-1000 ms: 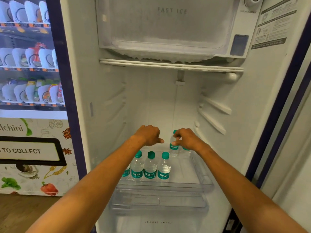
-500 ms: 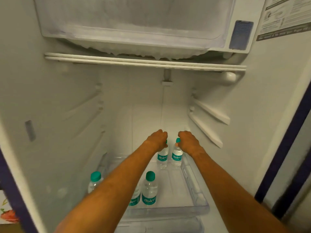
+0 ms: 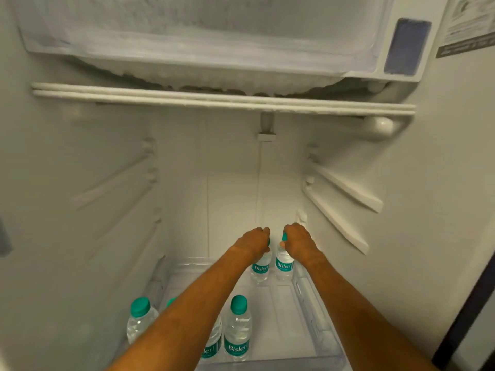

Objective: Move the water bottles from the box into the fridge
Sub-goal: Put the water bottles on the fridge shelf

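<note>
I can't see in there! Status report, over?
Left hand grips left bottle, right hand grips right bottle, both upright at shelf's back. Front bottles flank left arm. Nothing in the way.

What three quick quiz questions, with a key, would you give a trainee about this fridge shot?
1. True or false: the left hand grips one water bottle by its top, the right hand another.
2. The bottle caps are: A red, B green, C white.
3. Fill in: both gripped bottles are at the ___ of the clear tray.
Key: 1 true; 2 B; 3 back.
</note>
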The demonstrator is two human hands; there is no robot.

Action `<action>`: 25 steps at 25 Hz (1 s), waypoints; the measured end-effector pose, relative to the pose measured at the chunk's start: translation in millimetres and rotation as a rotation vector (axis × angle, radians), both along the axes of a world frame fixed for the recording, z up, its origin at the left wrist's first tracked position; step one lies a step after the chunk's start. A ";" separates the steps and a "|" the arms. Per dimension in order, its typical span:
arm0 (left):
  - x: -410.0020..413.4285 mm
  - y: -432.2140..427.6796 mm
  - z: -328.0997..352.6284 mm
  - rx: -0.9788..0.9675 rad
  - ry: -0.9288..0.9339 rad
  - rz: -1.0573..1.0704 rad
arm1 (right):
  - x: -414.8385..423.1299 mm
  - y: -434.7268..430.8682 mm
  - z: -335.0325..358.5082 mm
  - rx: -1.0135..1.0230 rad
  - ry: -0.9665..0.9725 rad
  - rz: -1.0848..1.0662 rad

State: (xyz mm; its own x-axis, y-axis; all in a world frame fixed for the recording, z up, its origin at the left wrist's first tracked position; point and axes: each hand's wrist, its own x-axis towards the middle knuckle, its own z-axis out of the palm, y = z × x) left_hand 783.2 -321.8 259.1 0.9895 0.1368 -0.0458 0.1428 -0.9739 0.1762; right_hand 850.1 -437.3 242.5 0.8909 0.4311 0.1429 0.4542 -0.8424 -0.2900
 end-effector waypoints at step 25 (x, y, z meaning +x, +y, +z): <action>-147.6 -52.4 14.4 0.469 -0.026 -0.138 | -157.4 -72.8 38.4 -0.168 0.075 0.161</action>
